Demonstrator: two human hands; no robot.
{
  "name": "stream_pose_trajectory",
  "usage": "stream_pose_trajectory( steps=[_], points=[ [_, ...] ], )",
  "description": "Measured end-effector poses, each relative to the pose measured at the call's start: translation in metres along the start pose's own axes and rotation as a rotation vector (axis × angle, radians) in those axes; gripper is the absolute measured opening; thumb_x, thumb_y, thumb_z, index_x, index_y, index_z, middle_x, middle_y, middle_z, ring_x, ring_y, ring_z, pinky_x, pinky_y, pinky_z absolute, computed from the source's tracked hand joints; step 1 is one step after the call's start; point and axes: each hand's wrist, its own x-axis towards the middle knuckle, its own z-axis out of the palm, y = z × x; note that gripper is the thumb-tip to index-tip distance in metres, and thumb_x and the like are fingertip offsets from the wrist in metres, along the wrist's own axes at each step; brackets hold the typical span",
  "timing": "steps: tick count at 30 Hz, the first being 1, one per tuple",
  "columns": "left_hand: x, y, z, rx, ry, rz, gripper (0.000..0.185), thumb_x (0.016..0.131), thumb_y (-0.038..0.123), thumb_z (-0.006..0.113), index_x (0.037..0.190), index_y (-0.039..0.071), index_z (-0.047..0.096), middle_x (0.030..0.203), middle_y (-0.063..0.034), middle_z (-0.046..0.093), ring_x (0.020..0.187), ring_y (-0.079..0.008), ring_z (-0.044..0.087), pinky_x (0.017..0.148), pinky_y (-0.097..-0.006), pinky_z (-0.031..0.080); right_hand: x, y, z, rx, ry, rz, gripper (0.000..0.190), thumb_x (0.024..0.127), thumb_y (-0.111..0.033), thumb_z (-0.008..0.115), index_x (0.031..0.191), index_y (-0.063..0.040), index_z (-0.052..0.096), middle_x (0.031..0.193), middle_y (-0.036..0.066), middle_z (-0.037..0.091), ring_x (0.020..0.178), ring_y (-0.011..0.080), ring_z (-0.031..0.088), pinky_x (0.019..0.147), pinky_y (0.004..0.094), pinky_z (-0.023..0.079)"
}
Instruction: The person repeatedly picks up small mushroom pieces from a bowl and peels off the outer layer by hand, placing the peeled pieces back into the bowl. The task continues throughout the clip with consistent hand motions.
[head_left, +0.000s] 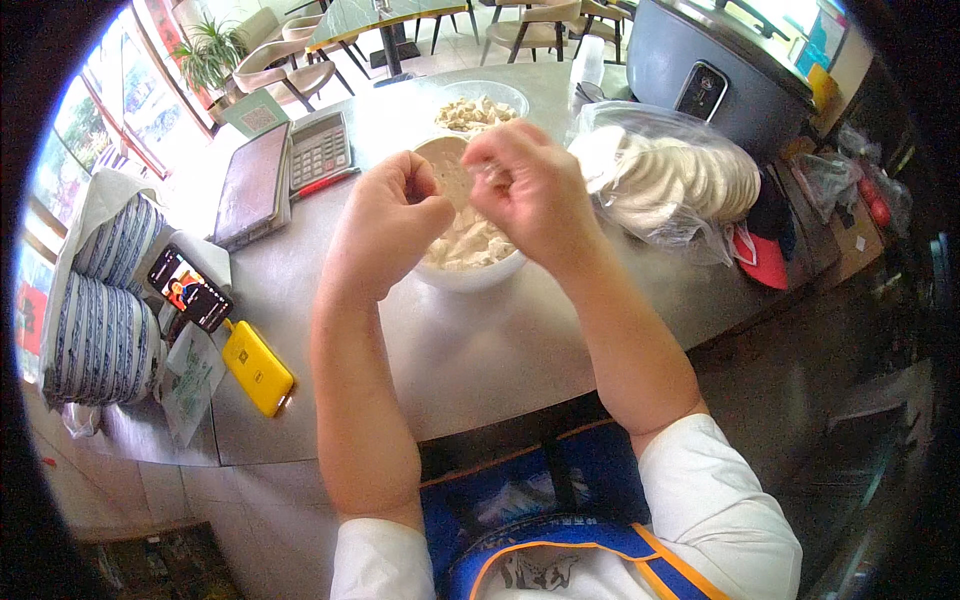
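Both my hands are raised over a white bowl (469, 281) that holds pale torn pieces and a brownish layer, perhaps liquid. My right hand (529, 187) is curled around a small pale piece (496, 176), which shows between its fingers. My left hand (397, 214) is closed in a loose fist just to the left, apart from the right; whether something is inside it cannot be seen. Behind them stands a clear bowl (517, 94) with small pale pieces (474, 114). To the right lies a clear plastic bag (645, 120) of stacked flat round breads (682, 176).
On the left are stacked blue-and-white bowls (105, 337), a propped phone (189, 287), a yellow power bank (257, 367), a calculator (320, 154), a red pen (326, 182) and a dark folder (251, 184). A large grey-blue cooker (667, 45) and plastic cups (589, 60) stand back right.
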Motion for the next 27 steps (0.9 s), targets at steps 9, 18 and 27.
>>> stream_pose_trajectory(
  steps=[9, 18, 27],
  points=[
    [0.01, -0.012, 0.008, 0.192, 0.326, 0.188, 0.014, 0.095, 0.009, 0.074, 0.102, -0.002, 0.077, 0.083, -0.0006, 0.071, 0.075, -0.0069, 0.061, 0.068, -0.0221, 0.049, -0.002, -0.001, 0.007, 0.119, -0.195, 0.265, 0.031, 0.094, -0.005, 0.063, 0.124, -0.003, 0.069, 0.111, 0.012, 0.075, 0.089, 0.0163, 0.07, 0.08, 0.0304, 0.058],
    [0.013, -0.028, 0.008, 0.73, 0.334, 0.176, 0.037, 0.093, 0.024, 0.074, 0.115, -0.006, 0.068, 0.115, -0.0256, 0.07, 0.114, -0.0424, 0.063, 0.101, -0.0469, 0.049, -0.003, 0.003, 0.008, -0.012, -0.109, 0.191, 0.044, 0.094, -0.004, 0.064, 0.137, -0.006, 0.063, 0.124, 0.015, 0.073, 0.115, 0.0245, 0.069, 0.1, 0.0374, 0.053],
    [0.008, -0.012, 0.012, 0.184, 0.343, 0.432, 0.024, 0.095, 0.018, 0.074, 0.108, -0.001, 0.067, 0.098, -0.0208, 0.073, 0.09, -0.0336, 0.071, 0.08, -0.0399, 0.056, 0.003, 0.007, 0.001, 0.21, -0.034, 0.259, 0.031, 0.101, -0.009, 0.066, 0.132, -0.007, 0.065, 0.12, 0.016, 0.074, 0.108, 0.0256, 0.072, 0.094, 0.0351, 0.055]
  ],
)
